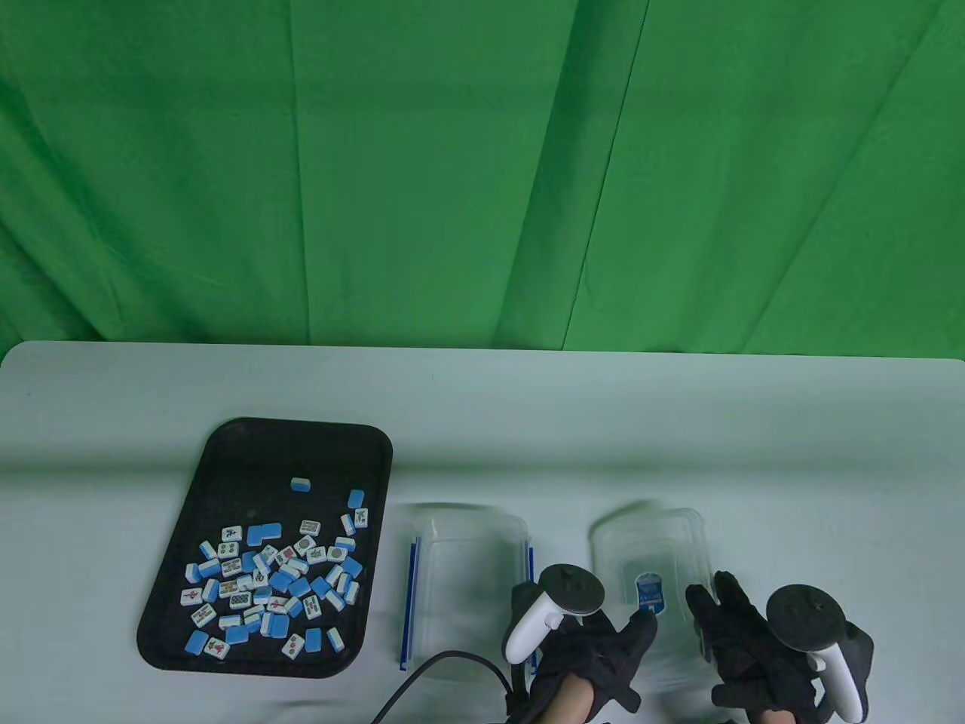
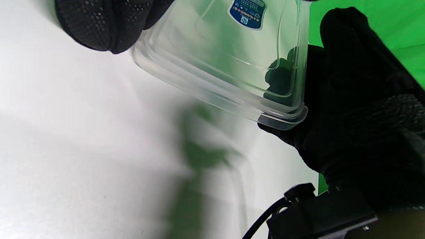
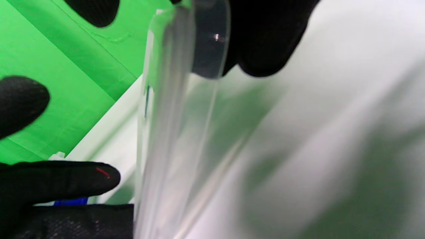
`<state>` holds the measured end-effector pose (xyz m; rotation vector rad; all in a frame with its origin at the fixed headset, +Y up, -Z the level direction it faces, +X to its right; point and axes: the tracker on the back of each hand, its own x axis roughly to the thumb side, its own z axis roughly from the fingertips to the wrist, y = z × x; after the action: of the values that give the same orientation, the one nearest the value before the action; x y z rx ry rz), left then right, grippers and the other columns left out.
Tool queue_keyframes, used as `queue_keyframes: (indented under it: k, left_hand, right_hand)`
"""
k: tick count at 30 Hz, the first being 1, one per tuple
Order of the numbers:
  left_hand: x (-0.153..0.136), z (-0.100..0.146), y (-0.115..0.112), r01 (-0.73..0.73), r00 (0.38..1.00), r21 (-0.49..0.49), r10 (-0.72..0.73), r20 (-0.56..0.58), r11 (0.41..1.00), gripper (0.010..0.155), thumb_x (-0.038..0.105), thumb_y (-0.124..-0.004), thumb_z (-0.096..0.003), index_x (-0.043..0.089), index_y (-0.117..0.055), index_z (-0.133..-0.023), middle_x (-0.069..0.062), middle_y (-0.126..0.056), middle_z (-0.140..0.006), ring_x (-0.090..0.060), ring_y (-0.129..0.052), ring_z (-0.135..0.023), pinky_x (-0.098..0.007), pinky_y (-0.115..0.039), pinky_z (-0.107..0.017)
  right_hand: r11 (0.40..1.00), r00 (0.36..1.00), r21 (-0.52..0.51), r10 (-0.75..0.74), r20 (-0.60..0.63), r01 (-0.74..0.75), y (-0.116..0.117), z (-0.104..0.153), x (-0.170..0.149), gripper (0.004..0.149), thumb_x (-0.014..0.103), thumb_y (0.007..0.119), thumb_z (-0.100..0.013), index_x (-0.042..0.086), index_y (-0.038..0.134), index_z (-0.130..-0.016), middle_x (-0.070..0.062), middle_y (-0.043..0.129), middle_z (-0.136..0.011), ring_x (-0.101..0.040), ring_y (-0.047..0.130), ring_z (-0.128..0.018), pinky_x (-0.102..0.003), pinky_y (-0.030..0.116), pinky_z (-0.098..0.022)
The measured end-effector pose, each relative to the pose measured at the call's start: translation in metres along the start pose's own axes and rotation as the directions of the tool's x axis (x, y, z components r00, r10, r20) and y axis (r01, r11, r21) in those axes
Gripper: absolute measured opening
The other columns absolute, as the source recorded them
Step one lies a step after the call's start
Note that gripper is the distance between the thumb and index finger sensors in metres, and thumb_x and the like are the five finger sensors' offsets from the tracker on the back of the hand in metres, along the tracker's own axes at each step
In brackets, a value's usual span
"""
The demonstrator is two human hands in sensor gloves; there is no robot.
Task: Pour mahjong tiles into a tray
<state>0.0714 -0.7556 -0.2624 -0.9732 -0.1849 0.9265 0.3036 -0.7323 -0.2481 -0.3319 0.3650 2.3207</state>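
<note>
A green cloth (image 1: 482, 166) hangs behind a pale table (image 1: 678, 422). On the table, far to the left of both hands, lies a black tray (image 1: 249, 452), and the mahjong tiles (image 1: 275, 577) are spread inside it, most of them in the half nearer to the person, one tile alone farther up.

Both hands hold a clear plastic container (image 1: 652, 562) — it is empty and has a blue label on its bottom. The left hand (image 1: 595, 656) touches the container's left side with its thumb and fingers; in the left wrist view the black fingers (image 2: 103, 23) press on the wall near the rim. The right hand (image 1: 742, 641) grips the right side, with its fingers (image 1: 716, 603) lying flat along the wall; the right wrist view shows the rim between the glove tips.

Just left of the left hand's fingers lies a clear lid (image 1: 467, 588) with blue clips, flat on the table — between the tray and the container. A black cable (image 1: 445, 667) runs over its near edge.
</note>
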Motion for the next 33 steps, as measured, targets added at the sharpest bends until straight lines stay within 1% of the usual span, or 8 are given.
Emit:
queue_keyframes:
  k: [5, 8, 9, 15, 21, 28, 30, 33]
  left_hand:
    - [0.000, 0.000, 0.000, 0.005, 1.000, 0.006, -0.005, -0.004, 1.000, 0.091, 0.060, -0.036, -0.0674, -0.015, -0.005, -0.111, -0.051, -0.042, -0.108, -0.065, -0.062, -0.096, -0.067, -0.064, -0.062]
    - [0.000, 0.000, 0.000, 0.005, 1.000, 0.006, -0.005, -0.006, 1.000, 0.091, 0.060, -0.036, -0.0673, -0.014, -0.006, -0.111, -0.051, -0.042, -0.108, -0.065, -0.063, -0.096, -0.067, -0.064, -0.062]
    - [0.000, 0.000, 0.000, 0.006, 1.000, 0.007, -0.006, -0.008, 1.000, 0.091, 0.060, -0.036, -0.0673, -0.014, -0.006, -0.111, -0.051, -0.042, -0.108, -0.065, -0.063, -0.096, -0.067, -0.064, -0.062]
    - [0.000, 0.000, 0.001, -0.006, 1.000, 0.001, 0.006, -0.013, 1.000, 0.091, 0.060, -0.036, -0.0674, -0.014, -0.006, -0.111, -0.050, -0.042, -0.109, -0.065, -0.063, -0.096, -0.067, -0.064, -0.062]
    - [0.003, 0.006, 0.004, -0.049, 0.997, -0.010, 0.049, 0.052, 0.999, 0.091, 0.059, -0.036, -0.0677, -0.014, -0.003, -0.110, -0.049, -0.037, -0.111, -0.068, -0.058, -0.097, -0.069, -0.062, -0.062]
    - [0.020, 0.037, 0.022, -0.064, 0.983, 0.057, 0.053, 0.177, 0.996, 0.090, 0.058, -0.036, -0.0678, -0.014, -0.003, -0.110, -0.048, -0.039, -0.111, -0.066, -0.059, -0.097, -0.068, -0.062, -0.062]
    - [0.025, 0.050, 0.031, -0.077, 0.963, 0.107, 0.046, 0.266, 0.991, 0.088, 0.056, -0.038, -0.0682, -0.014, -0.006, -0.111, -0.046, -0.042, -0.111, -0.065, -0.060, -0.097, -0.068, -0.062, -0.062]
    - [0.026, 0.073, 0.048, -0.119, 0.932, 0.216, 0.034, 0.360, 0.969, 0.081, 0.050, -0.044, -0.0686, -0.011, -0.019, -0.114, -0.038, -0.059, -0.108, -0.057, -0.073, -0.092, -0.064, -0.067, -0.060]
  right_hand:
    - [1.000, 1.000, 0.005, -0.011, 0.007, 0.011, 0.001, 0.000, 0.001, 0.078, 0.054, 0.062, -0.070, 0.000, 0.036, -0.120, -0.014, 0.082, -0.096, -0.019, 0.098, -0.061, -0.039, 0.087, -0.050]
    - [1.000, 0.999, 0.001, -0.018, 0.030, 0.018, 0.000, 0.000, 0.002, 0.067, 0.041, 0.062, -0.073, 0.000, 0.037, -0.119, -0.011, 0.083, -0.094, -0.017, 0.099, -0.058, -0.037, 0.088, -0.049]
    - [1.000, 0.999, 0.008, -0.028, 0.040, 0.027, 0.000, -0.001, 0.002, 0.066, 0.039, 0.062, -0.073, -0.001, 0.036, -0.119, -0.010, 0.083, -0.094, -0.016, 0.098, -0.058, -0.037, 0.088, -0.049]
    - [0.998, 0.994, -0.012, -0.063, 0.095, 0.064, 0.000, 0.003, 0.006, 0.065, 0.037, 0.062, -0.072, -0.001, 0.035, -0.118, -0.006, 0.082, -0.091, -0.015, 0.097, -0.058, -0.036, 0.087, -0.050]
    - [0.989, 0.976, -0.098, -0.092, 0.199, 0.114, -0.010, 0.022, 0.020, 0.064, 0.037, 0.062, -0.072, 0.001, 0.037, -0.118, -0.006, 0.082, -0.090, -0.016, 0.096, -0.058, -0.036, 0.086, -0.051]
    - [0.934, 0.889, -0.183, -0.212, 0.407, 0.306, -0.037, 0.053, 0.054, 0.063, 0.035, 0.063, -0.071, 0.000, 0.038, -0.117, -0.008, 0.083, -0.089, -0.018, 0.096, -0.058, -0.038, 0.086, -0.051]
    - [0.926, 0.870, -0.203, -0.201, 0.451, 0.319, -0.042, 0.063, 0.067, 0.063, 0.036, 0.062, -0.071, 0.000, 0.037, -0.117, -0.007, 0.082, -0.090, -0.018, 0.096, -0.059, -0.038, 0.086, -0.052]
    - [0.914, 0.836, -0.203, -0.209, 0.507, 0.352, -0.046, 0.075, 0.085, 0.064, 0.036, 0.061, -0.071, -0.001, 0.036, -0.117, -0.007, 0.082, -0.090, -0.018, 0.096, -0.060, -0.038, 0.086, -0.052]
